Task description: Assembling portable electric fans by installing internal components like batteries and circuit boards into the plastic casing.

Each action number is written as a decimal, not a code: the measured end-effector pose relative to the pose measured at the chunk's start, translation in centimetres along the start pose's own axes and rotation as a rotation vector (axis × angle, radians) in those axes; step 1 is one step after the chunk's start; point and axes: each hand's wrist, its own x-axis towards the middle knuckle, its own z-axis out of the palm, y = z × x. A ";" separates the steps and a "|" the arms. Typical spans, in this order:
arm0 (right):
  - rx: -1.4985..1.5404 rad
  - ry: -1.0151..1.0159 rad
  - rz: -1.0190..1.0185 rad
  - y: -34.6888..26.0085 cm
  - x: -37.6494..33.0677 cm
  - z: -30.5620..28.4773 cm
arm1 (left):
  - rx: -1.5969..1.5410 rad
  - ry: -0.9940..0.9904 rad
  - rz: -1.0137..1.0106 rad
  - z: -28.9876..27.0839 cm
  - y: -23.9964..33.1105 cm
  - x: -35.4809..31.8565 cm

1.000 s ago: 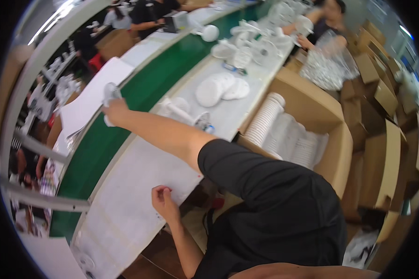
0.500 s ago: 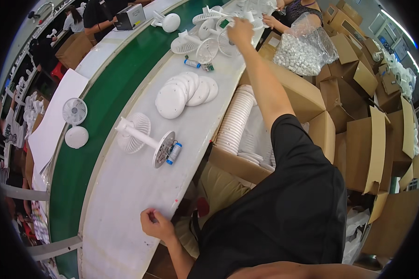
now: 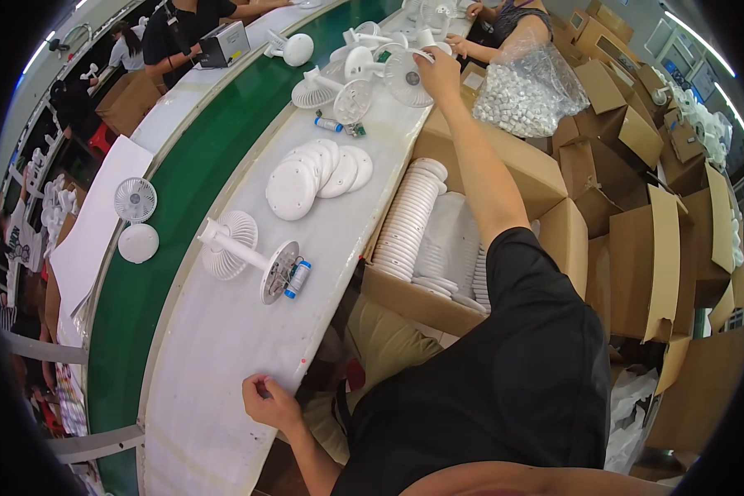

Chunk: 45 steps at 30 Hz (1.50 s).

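My right arm stretches to the far end of the white worktable (image 3: 215,364). There my right hand (image 3: 441,76) is closed on the edge of a white desk fan (image 3: 407,80), its round grille facing me. More fans crowd beside it, one with its stand (image 3: 353,101) lying tilted. My left hand (image 3: 271,403) rests near the table's front edge, fingers curled in, with nothing visible in them. Beyond it lies a fan (image 3: 230,245) on its side, its base (image 3: 280,273) open and a blue-ended battery (image 3: 298,279) hanging out on wires.
Round white covers (image 3: 292,190) lie overlapped mid-table, near a loose battery with a circuit board (image 3: 354,130). A carton (image 3: 422,298) of stacked white discs stands at the right. A green conveyor belt (image 3: 174,223) runs along the left. A co-worker's arm (image 3: 479,51) is close to my right hand.
My right hand has moved slightly right and closed on the fan's edge; that grille now shows more fully. My view has shifted a little. My left hand stays curled at the table edge.
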 end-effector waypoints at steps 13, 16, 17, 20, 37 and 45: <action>1.095 -0.005 0.344 -7.7 -14.5 -6.2 | -0.555 -0.055 -0.074 -5.2 -3.7 0.1; 1.314 -0.210 0.361 -8.6 -17.5 -7.8 | -0.629 -0.118 -0.063 -6.5 2.7 0.2; 1.411 -0.259 0.448 -8.8 -18.4 -7.8 | -0.723 -0.196 0.043 -6.8 5.1 0.3; 1.537 -0.456 0.570 -10.9 -21.5 -8.5 | -0.852 -0.223 0.302 -7.6 11.2 0.8; 1.166 -1.276 0.304 -21.8 -29.9 -3.8 | -0.821 -0.203 -0.038 -9.0 16.9 1.2; 0.886 -0.664 -1.309 -27.7 -28.2 -10.0 | -0.426 -0.323 0.157 -8.0 11.9 5.8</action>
